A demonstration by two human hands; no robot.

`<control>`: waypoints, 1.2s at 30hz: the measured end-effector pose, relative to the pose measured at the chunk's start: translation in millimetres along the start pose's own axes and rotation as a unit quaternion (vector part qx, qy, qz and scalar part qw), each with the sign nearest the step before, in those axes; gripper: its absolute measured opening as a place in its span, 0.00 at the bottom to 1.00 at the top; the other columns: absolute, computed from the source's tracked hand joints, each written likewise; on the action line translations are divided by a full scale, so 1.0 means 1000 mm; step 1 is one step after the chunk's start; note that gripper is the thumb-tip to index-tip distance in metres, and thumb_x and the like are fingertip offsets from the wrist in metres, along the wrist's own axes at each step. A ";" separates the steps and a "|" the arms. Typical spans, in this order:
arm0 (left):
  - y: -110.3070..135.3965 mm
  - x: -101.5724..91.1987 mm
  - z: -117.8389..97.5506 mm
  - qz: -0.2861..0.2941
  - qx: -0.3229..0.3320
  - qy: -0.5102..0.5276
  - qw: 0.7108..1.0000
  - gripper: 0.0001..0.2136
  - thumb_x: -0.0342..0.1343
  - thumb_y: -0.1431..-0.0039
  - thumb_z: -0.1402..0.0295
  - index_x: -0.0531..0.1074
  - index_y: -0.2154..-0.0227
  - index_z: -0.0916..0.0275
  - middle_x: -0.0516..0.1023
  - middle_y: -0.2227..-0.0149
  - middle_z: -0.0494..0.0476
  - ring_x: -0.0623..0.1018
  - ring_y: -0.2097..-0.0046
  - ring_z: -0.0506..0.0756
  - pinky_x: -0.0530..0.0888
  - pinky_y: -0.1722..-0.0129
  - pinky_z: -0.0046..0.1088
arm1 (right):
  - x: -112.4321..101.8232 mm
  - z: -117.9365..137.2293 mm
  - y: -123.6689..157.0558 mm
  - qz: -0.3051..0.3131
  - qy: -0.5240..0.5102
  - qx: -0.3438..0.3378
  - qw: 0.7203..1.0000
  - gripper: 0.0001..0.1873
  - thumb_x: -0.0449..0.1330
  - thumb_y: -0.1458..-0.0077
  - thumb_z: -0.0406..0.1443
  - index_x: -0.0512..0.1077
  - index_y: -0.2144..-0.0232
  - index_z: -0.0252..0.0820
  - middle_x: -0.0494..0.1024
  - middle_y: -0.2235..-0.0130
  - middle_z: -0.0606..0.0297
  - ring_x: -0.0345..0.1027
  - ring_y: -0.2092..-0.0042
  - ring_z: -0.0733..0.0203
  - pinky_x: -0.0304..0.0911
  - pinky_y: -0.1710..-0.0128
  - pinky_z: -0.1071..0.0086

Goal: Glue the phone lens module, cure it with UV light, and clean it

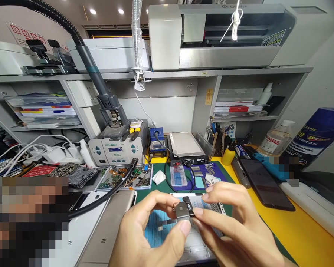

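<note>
Both my hands meet low in the middle of the view, over an opened phone (167,226) lying on the green mat. My left hand (147,231) pinches a small square metal part (182,210) between thumb and fingers. My right hand (233,218) pinches the small black piece (189,205) joined to that part's right side, its fingers curled around it. The two hands almost touch at the part.
A dark phone (264,183) lies on the yellow mat (303,230) at the right. Behind the hands stand a parts tray (128,178), a soldering station (115,150), a heating plate (186,144), a bottle (277,139) and a blue spray can (317,135). Cables lie at the left.
</note>
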State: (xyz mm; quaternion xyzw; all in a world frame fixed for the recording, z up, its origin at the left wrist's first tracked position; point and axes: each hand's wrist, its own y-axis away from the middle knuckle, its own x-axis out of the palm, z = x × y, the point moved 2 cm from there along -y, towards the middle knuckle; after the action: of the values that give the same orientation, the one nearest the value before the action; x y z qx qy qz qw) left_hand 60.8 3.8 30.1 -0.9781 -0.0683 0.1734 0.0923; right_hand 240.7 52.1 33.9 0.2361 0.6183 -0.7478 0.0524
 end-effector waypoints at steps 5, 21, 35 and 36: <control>0.001 0.000 -0.004 -0.026 0.001 -0.009 1.000 0.06 0.60 0.47 0.64 0.76 0.67 0.56 0.81 0.66 0.51 0.81 0.62 0.57 0.76 0.60 0.31 | 0.002 0.001 0.001 0.002 -0.003 -0.003 1.000 0.13 0.63 0.50 0.20 0.77 0.62 0.35 0.71 0.59 0.58 0.66 0.55 0.57 0.70 0.58 0.63; 0.000 -0.001 -0.007 -0.018 -0.028 0.030 0.999 0.08 0.61 0.47 0.60 0.77 0.68 0.58 0.78 0.70 0.52 0.80 0.63 0.57 0.77 0.61 0.31 | 0.000 0.002 -0.003 -0.019 0.013 -0.002 1.000 0.12 0.64 0.51 0.22 0.79 0.64 0.38 0.74 0.64 0.58 0.70 0.59 0.57 0.73 0.63 0.65; -0.003 -0.009 -0.005 -0.074 0.358 -0.237 0.900 0.16 0.60 0.48 0.80 0.69 0.57 0.61 0.74 0.64 0.57 0.74 0.60 0.57 0.74 0.58 0.38 | 0.000 -0.002 0.000 -0.065 -0.019 0.013 0.998 0.17 0.62 0.53 0.22 0.75 0.58 0.34 0.73 0.60 0.55 0.68 0.56 0.51 0.68 0.59 0.54; -0.004 -0.010 -0.005 -0.073 0.390 -0.260 0.880 0.17 0.60 0.49 0.81 0.69 0.57 0.63 0.74 0.65 0.58 0.73 0.60 0.57 0.74 0.57 0.40 | 0.000 -0.003 0.000 -0.068 -0.022 0.018 0.997 0.17 0.62 0.53 0.22 0.75 0.58 0.34 0.73 0.60 0.54 0.68 0.56 0.51 0.68 0.59 0.53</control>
State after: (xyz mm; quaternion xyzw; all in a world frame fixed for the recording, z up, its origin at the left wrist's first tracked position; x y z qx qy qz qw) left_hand 53.2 5.7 38.8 -0.7750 -0.0875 0.4270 0.4575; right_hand 241.2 54.6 33.5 0.1777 0.6182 -0.7656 0.0110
